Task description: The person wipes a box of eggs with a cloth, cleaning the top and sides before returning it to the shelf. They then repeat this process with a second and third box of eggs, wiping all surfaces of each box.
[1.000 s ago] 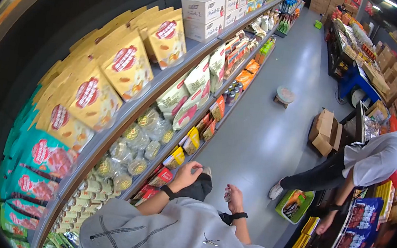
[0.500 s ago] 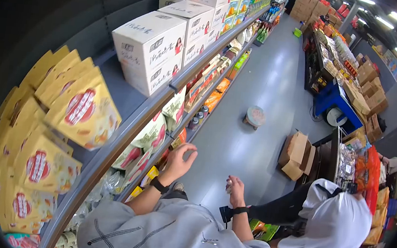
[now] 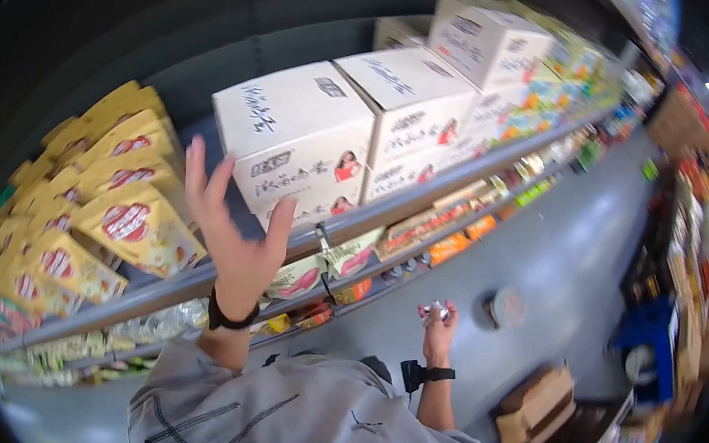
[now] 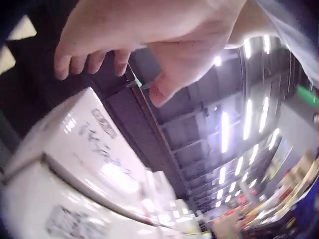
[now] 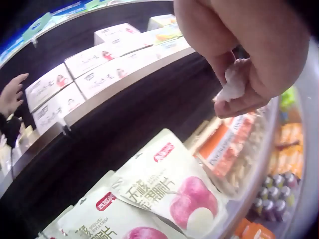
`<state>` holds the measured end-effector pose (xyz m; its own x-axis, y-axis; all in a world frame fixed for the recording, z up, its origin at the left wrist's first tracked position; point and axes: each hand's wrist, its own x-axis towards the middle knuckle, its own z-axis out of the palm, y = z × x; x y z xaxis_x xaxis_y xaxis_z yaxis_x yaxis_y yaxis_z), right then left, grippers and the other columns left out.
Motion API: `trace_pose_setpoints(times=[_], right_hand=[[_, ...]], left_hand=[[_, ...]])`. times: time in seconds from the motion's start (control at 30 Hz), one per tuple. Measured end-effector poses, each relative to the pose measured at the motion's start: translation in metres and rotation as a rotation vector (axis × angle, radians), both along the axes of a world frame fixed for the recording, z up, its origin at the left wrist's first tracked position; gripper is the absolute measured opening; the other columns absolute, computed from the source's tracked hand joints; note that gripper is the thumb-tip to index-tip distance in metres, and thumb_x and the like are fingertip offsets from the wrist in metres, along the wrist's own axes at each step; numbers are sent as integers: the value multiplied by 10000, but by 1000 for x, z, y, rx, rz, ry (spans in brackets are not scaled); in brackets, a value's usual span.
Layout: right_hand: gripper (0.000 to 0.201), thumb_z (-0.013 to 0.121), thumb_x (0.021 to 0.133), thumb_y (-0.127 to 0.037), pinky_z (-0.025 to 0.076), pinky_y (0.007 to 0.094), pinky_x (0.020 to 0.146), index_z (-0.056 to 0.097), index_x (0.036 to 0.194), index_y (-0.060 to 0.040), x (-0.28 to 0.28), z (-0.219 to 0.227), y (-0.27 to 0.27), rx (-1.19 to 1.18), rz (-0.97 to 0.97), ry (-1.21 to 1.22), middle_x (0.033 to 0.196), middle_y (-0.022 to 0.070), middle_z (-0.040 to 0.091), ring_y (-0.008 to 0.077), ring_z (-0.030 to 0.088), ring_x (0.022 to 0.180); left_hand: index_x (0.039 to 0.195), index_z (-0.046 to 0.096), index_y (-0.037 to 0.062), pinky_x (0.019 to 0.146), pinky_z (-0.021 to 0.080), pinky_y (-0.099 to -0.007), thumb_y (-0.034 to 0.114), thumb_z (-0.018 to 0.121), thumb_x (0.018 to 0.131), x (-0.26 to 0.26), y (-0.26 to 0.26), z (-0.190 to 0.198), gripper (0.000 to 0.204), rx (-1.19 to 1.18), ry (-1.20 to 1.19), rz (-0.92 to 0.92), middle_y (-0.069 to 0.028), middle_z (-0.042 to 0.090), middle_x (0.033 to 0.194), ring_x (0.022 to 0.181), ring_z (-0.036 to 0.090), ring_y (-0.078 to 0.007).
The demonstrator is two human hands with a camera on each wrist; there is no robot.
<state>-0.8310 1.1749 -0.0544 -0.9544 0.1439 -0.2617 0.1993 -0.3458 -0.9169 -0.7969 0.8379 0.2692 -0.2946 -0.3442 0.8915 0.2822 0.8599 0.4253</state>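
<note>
Up at the top shelf (image 3: pixel 427 197), the left hand (image 3: pixel 228 216) is raised with its fingers spread and straight, holding nothing, palm toward the nearest white carton (image 3: pixel 298 141), which stands at about two o'clock from the hand and just beside it, apart from the fingertips as far as the head view shows. From the left wrist view the same carton (image 4: pixel 84 149) lies below the fingers (image 4: pixel 79 57), not yet touched. It is the first in a row of like cartons running off toward one o'clock along the shelf. At nine o'clock from the hand stand yellow snack bags (image 3: pixel 124 213) in ranks. The right hand (image 3: pixel 437 323) is held low at about four o'clock from the left, its fingers curled and pinching a small white crumpled scrap (image 5: pixel 230 87); what the scrap is cannot be told. The carton looks stiff, smooth-sided cardboard, likely light to middling in weight but bulky, so a one-hand grip may slip; a hold at the bottom front edge or two opposite sides seems soundest.
</note>
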Motion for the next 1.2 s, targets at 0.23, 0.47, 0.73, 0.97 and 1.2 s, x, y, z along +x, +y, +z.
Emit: trace_pose_setpoints(times=[0.23, 0.47, 0.73, 0.97, 1.2], right_hand=[[255, 477, 1067, -271, 477, 237, 672, 520, 1211, -64, -140, 170, -46, 208, 327, 438, 1078, 85, 631, 93, 571, 737], [271, 445, 1037, -111, 303, 339, 1090, 449, 1295, -27, -148, 289, -108, 234, 43, 1100, 1360, 145, 462, 198, 440, 1239], [252, 511, 967, -39, 366, 406, 1071, 551, 1207, 30, -171, 349, -158, 373, 117, 1467, 1298, 203, 552, 321, 520, 1221], [196, 614, 893, -95, 386, 417, 989, 661, 1083, -75, -178, 355, -197, 693, 227, 1690, 1054, 96, 704, 234, 647, 947], [177, 651, 862, -127, 364, 357, 827, 665, 1038, -110, -183, 351, -198, 641, 204, 1742, 957, 31, 702, 182, 629, 822]], left_hand=[[1154, 650, 24, 1051, 436, -471, 145, 887, 703, -29, -7, 11, 524, -90, -238, 206, -186, 560, 1359, 1345, 469, -443], [1128, 672, 61, 1011, 483, -480, 189, 912, 675, -28, -8, 10, 528, -88, -247, 231, -169, 562, 1354, 1340, 474, -454], [1143, 675, 72, 1008, 482, -472, 157, 905, 672, -31, -9, 7, 532, -64, -213, 217, -155, 552, 1372, 1343, 477, -439], [1130, 685, 55, 1000, 471, -421, 111, 867, 698, -28, -7, 13, 471, 44, -224, 154, -160, 569, 1357, 1222, 573, -351], [1151, 665, 32, 1046, 429, -417, 117, 831, 745, -28, -13, 7, 446, 60, -230, 129, -182, 560, 1367, 1273, 534, -342]])
